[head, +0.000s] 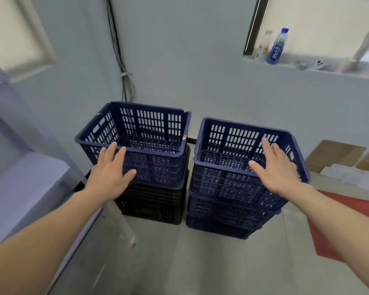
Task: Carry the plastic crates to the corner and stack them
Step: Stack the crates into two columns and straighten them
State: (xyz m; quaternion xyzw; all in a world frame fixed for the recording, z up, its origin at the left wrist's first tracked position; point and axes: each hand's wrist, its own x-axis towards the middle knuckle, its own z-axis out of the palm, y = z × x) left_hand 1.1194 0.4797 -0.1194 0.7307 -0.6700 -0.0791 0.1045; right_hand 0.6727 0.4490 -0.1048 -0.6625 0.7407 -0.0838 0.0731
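Bare concrete floor [200, 262] runs up to a pale-walled corner, with a red sheet [332, 231] lying off to the right. Nearest me, both forearms reach forward. The left hand [110, 170] and right hand [280, 169] are flat, fingers spread wide and holding nothing. Each hovers at the near rim of a stack, and I cannot tell whether either touches.

The crates are already in the corner as two stacks side by side. On the left, a blue crate [158, 171] sits on a black crate [153, 203]. It looks turned slightly off square and overhangs the black one's front. On the right, the top blue crate [228, 182] rests on lower blue crates [222, 211], and this stack seems to fan out a little.

I'd worry about the left top crate. A push on its overhanging rim could tip or slide it off, since it doesn't seem nested. A shove on the right stack could topple it toward the cardboard [337, 154]. Behind, loose cables [124, 81] hang down the corner and could snag a crate rim.
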